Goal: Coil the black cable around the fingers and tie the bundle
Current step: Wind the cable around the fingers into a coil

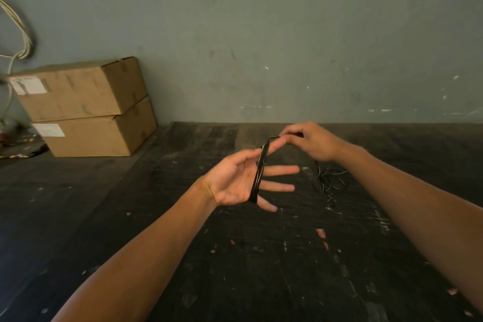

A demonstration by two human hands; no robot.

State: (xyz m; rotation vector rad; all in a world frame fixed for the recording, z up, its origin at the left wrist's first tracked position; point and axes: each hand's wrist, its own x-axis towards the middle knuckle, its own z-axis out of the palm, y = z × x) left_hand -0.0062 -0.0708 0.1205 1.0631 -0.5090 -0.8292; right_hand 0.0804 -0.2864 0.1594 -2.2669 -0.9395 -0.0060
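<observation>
A dark, scuffed counter is seen running to a grey wall at its far edge. Two cardboard boxes are stacked at the far left corner, and pale cords hang on the wall above them.

The left hand is held palm-up over the middle of the counter, fingers straight and spread. Several turns of the black cable are seen wound across those fingers, from the index finger to the little finger, as a tight band. No grip is closed by this hand; it serves as a former only.

The right hand is held nearer the far edge, just beyond the left index fingertip. Its grip is nearly closed: the thumb and forefinger appear pinched on the running strand where it leaves the top of the band. The exact contact is too small to be confirmed.

The loose remainder of the cable is seen lying in a small tangle on the counter, below the right wrist and to the right of the left fingers.

The coiling step is judged to be in hand and well advanced, though not finished. For the next move, the pinched strand would need to be carried round the back of the left fingers under light tension, with the tangle fed out cleanly. Enough tail should be kept for the tie.
</observation>
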